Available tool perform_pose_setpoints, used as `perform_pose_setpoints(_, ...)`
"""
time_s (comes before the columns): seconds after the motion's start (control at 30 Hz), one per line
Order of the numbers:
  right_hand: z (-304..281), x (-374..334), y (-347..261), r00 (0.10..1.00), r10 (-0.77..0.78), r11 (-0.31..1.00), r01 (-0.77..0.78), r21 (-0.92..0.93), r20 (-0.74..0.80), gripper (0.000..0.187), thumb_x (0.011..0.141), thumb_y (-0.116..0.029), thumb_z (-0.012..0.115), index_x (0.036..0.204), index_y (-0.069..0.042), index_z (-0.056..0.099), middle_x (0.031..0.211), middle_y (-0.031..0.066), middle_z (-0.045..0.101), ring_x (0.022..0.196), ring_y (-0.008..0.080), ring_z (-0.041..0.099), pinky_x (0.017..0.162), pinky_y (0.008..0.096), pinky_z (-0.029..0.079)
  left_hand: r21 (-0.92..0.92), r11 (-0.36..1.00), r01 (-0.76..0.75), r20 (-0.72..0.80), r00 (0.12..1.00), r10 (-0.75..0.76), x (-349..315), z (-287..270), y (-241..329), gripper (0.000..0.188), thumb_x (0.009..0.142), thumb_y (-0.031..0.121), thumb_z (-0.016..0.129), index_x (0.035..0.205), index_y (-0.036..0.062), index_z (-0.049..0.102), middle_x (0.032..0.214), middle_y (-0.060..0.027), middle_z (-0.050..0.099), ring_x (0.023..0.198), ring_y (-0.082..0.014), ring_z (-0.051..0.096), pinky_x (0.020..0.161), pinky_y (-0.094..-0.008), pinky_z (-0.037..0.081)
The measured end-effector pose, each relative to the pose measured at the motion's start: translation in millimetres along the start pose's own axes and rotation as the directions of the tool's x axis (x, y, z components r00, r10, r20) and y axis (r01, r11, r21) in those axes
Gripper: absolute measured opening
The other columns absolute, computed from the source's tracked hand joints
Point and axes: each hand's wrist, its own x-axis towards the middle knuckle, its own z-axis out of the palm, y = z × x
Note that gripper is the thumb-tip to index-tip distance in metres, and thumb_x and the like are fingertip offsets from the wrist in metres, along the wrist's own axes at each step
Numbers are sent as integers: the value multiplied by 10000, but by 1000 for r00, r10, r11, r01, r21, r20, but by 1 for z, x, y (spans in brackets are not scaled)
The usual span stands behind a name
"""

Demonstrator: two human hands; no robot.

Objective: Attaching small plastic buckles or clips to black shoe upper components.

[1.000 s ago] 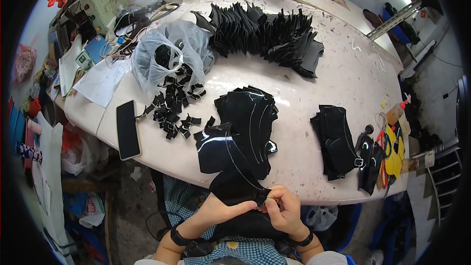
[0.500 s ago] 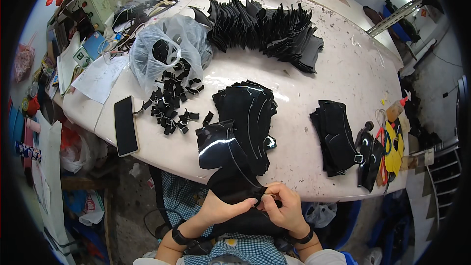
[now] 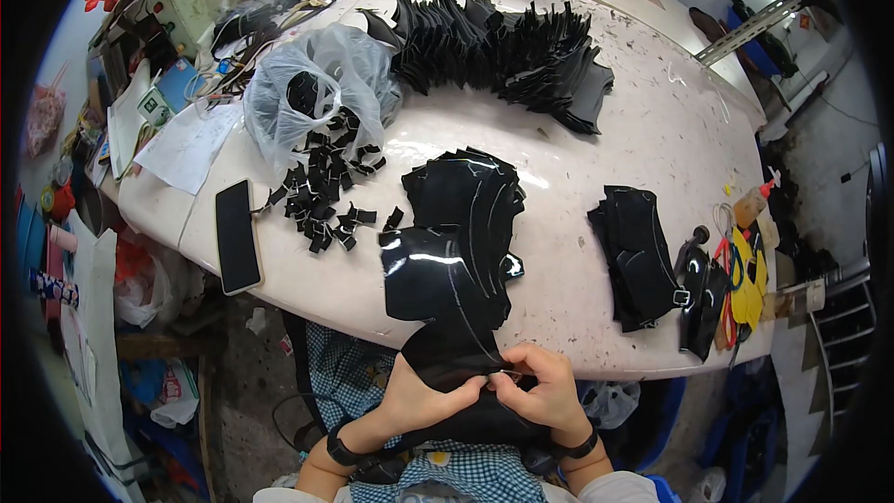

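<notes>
A glossy black leather-like piece (image 3: 424,278), cut in a curved shape with a pale line along it, reaches from the table edge down to my hands. My left hand (image 3: 430,399) is closed on its near end, thumb along the edge. My right hand (image 3: 540,389) pinches the same end, fingertips against the left thumb. A small metallic bit shows between the fingertips, too small to make out. Beyond lies a stack of similar black pieces (image 3: 466,188), partly under the held one. Small black strap loops with metal rings (image 3: 321,188) are heaped to the left.
A clear plastic bag (image 3: 368,74) holds more loops, with a phone (image 3: 239,237) nearer me. A long row of black pieces (image 3: 494,56) stands at the back. Right are stacked buckled pieces (image 3: 635,256), a dark glossy object (image 3: 700,303), yellow-handled tools (image 3: 745,284) and a red-tipped bottle (image 3: 752,203).
The upper part of the held piece has swung slightly right. My right fingers have curled in closer to the left thumb at its near end.
</notes>
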Motion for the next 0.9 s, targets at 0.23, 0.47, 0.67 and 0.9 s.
perform_pose_setpoints(0.23, 8, -1, 9, 966, -217, 973, 202, -114, -142, 247, 655, 27, 634, 862, 9, 499, 692, 107, 521, 538, 201, 537, 483, 277, 430, 514, 739, -436, 104, 887, 451, -11, 10, -1, 285, 633, 24, 688, 910, -7, 629, 754, -76, 613, 671, -206, 605, 587, -260, 482)
perform_pose_setpoints(0.47, 3, -1, 3, 989, -11, 992, 30, 127, -146, 254, 747, -48, 604, 979, -6, 510, 748, 49, 519, 637, 155, 535, 583, 252, 450, 468, 725, -505, 187, 859, 477, -7, 14, 5, 319, 683, 185, 688, 939, -2, 649, 778, -106, 620, 712, -219, 604, 637, -278, 489)
perform_pose_setpoints(0.67, 2, -5, -6, 988, -118, 981, 131, 141, -101, 279, 777, 86, 552, 1001, 11, 405, 845, 87, 562, 743, 102, 590, 638, 227, 497, -325, 941, 94, 214, 977, -23, 6, -2, -9, 312, 868, 238, 549, 1019, -31, 600, 930, -84, 578, 821, -144, 581, 770, -249, 471)
perform_pose_setpoints(0.9, 17, -9, -5, 991, 135, 878, -111, 465, -18, 229, 827, 79, 507, 1040, 53, 427, 852, 115, 592, 761, 153, 637, 643, 237, 535, 141, 964, -225, 158, 966, 203, -4, -9, -17, 256, 736, -2, 602, 991, 16, 606, 907, -55, 616, 840, -166, 611, 743, -276, 479)
